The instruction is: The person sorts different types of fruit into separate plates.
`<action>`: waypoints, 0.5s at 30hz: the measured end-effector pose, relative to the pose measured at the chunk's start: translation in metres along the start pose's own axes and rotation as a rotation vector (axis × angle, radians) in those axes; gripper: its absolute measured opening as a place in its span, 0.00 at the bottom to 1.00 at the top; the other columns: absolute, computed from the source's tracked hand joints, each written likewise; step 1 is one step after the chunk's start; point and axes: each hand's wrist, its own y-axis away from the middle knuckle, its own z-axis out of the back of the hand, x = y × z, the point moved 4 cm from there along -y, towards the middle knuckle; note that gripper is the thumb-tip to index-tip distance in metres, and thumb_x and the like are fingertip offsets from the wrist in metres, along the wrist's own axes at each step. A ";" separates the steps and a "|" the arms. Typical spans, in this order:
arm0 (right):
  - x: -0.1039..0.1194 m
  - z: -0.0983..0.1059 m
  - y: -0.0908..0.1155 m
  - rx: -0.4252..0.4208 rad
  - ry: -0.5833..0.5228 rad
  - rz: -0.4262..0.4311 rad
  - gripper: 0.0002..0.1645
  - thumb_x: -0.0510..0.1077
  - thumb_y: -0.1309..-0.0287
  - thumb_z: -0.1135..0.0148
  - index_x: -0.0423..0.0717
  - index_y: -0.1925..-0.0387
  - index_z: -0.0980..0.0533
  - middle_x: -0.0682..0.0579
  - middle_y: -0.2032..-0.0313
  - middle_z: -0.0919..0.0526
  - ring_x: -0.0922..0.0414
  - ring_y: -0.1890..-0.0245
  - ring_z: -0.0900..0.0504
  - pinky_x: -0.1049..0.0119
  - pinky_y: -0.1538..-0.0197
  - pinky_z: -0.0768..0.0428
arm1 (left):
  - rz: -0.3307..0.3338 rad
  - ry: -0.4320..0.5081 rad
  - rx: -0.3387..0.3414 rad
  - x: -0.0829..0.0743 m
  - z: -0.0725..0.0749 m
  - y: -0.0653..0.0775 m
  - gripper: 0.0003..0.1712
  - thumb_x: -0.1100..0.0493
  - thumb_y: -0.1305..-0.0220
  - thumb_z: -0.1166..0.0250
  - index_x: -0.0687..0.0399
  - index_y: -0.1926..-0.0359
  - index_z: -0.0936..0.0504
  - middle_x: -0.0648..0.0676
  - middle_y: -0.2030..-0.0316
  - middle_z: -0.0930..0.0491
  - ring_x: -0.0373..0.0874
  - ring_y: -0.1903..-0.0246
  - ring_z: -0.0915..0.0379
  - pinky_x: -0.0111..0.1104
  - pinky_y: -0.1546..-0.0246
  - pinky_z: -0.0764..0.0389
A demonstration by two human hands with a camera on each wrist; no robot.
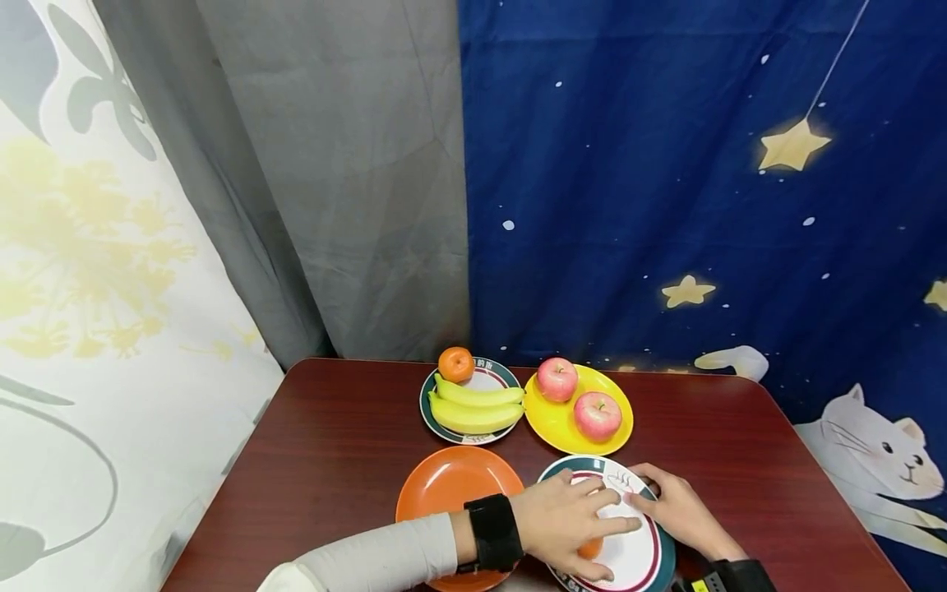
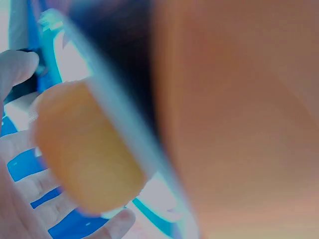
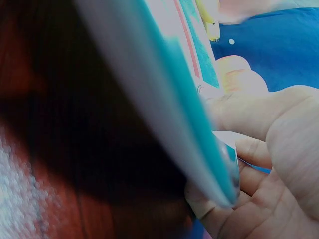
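A white plate with a dark green rim (image 1: 623,561) lies at the front right. My left hand (image 1: 573,522) is over it with fingers spread and fairly straight. Partly hidden under that hand is an orange (image 1: 591,548); in the left wrist view this orange (image 2: 87,149) appears large and blurred, close to the palm and against the plate. My right hand (image 1: 684,510) grips the plate's right rim, thumb on top and fingers beneath, as the right wrist view shows at the rim (image 3: 219,174).
An orange plate (image 1: 436,485) lies under my left forearm. Behind it, a green-rimmed plate (image 1: 427,411) holds bananas (image 1: 476,415) and another orange (image 1: 455,364). To its right, a yellow plate (image 1: 547,419) carries two apples (image 1: 598,416). Curtains hang behind the table (image 1: 333,460).
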 end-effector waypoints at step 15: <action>-0.002 -0.001 -0.005 0.028 0.016 -0.082 0.24 0.46 0.37 0.24 0.40 0.43 0.18 0.48 0.53 0.12 0.55 0.59 0.21 0.62 0.55 0.24 | 0.494 0.098 -0.411 0.177 0.069 0.045 0.37 0.34 0.27 0.38 0.39 0.23 0.29 0.52 0.34 0.24 0.49 0.36 0.27 0.46 0.46 0.20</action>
